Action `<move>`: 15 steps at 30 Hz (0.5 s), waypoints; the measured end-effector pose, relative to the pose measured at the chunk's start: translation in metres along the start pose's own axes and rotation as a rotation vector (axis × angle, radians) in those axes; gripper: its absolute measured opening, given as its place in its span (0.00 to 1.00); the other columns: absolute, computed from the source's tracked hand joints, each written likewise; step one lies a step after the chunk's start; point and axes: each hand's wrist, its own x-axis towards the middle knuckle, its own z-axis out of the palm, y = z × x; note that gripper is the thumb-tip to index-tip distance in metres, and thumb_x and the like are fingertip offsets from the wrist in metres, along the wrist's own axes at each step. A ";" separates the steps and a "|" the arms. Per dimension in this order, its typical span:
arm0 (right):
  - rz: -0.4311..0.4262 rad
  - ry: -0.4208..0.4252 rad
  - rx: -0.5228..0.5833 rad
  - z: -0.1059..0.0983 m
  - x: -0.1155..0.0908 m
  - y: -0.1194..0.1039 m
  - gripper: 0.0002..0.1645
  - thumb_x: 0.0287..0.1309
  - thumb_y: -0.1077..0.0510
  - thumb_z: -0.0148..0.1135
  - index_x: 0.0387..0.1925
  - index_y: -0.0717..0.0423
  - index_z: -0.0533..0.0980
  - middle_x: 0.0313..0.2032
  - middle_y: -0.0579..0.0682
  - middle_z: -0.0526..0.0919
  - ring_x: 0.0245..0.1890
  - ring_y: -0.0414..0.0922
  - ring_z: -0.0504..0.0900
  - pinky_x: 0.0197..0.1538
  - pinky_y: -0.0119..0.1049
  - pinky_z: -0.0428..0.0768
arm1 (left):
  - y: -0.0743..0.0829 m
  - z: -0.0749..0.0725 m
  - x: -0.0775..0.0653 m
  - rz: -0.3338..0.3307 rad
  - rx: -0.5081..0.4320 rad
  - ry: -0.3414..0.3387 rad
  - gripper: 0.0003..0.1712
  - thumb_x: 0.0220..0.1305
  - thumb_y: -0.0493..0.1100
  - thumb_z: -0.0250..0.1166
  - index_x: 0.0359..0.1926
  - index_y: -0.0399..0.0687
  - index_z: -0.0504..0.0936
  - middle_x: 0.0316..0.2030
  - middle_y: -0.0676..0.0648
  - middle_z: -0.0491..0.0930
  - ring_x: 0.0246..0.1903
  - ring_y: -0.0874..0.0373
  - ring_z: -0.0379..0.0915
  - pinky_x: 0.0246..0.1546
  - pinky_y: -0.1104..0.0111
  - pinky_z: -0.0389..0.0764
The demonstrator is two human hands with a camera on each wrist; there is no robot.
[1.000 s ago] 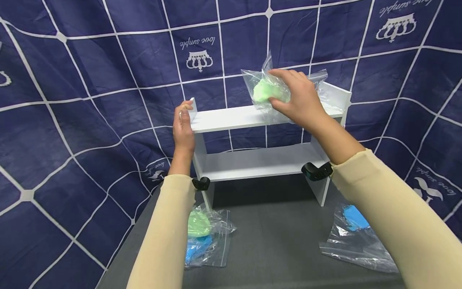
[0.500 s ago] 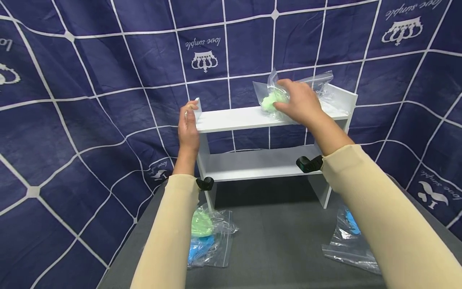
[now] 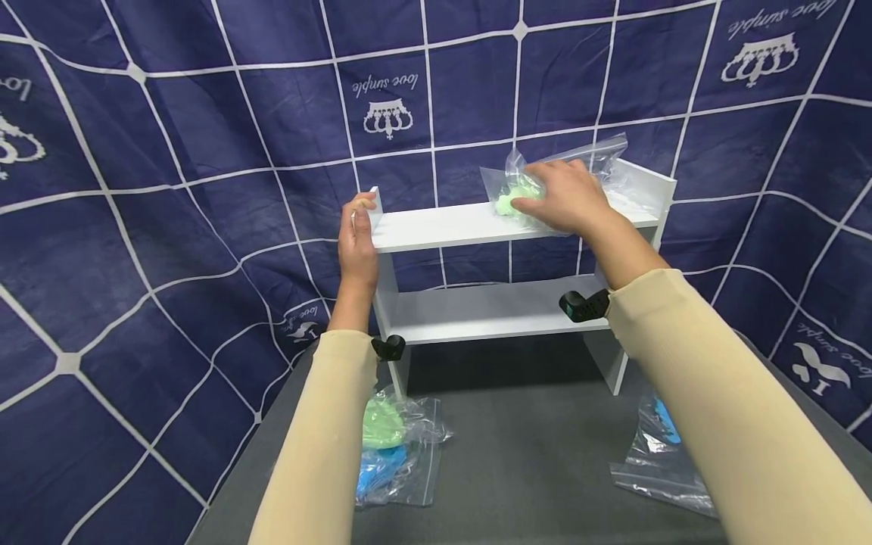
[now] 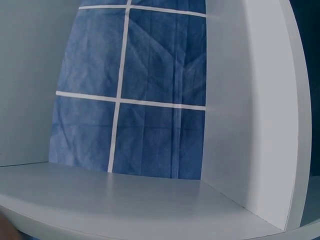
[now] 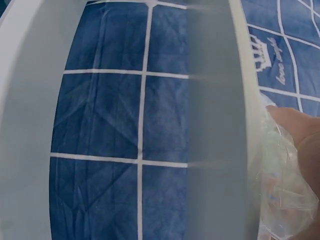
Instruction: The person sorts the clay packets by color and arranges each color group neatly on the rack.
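In the head view a white two-tier shelf [image 3: 443,228] stands on the dark table. My left hand [image 3: 357,246] grips the upright panel at the left end of its top board. My right hand [image 3: 568,198] holds a clear zip bag with a pale green lump [image 3: 515,200] inside, thumb on the near side. The bag's underside meets the top board. More clear plastic [image 3: 613,155] shows behind the right hand; whether it belongs to the same bag I cannot tell. The right wrist view catches part of the right hand [image 5: 305,135] and the bag [image 5: 285,200] beside the board's edge.
Clear bags with a green lump [image 3: 383,424] and a blue lump [image 3: 381,469] lie on the table at front left. Another clear bag with something blue [image 3: 666,420] lies at right, partly behind the right sleeve. A blue gridded cloth [image 3: 470,91] hangs behind the shelf.
My right hand has lowered the green bag from above the top board down onto it. The left hand keeps its grip on the panel. The view has shifted slightly.
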 end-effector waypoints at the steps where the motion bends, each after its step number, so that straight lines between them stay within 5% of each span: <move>1: -0.001 0.007 0.000 0.000 -0.001 0.000 0.43 0.65 0.35 0.53 0.76 0.47 0.59 0.75 0.58 0.61 0.71 0.64 0.58 0.71 0.65 0.57 | 0.000 0.000 -0.001 -0.007 0.003 0.004 0.18 0.79 0.43 0.41 0.48 0.32 0.71 0.62 0.40 0.75 0.70 0.55 0.65 0.72 0.70 0.58; 15: -0.063 0.206 0.212 -0.010 -0.019 -0.010 0.41 0.65 0.42 0.59 0.75 0.46 0.60 0.78 0.54 0.55 0.76 0.61 0.53 0.74 0.63 0.55 | 0.002 0.000 0.000 0.008 -0.018 0.009 0.17 0.78 0.41 0.41 0.47 0.30 0.70 0.61 0.38 0.76 0.69 0.55 0.65 0.72 0.70 0.60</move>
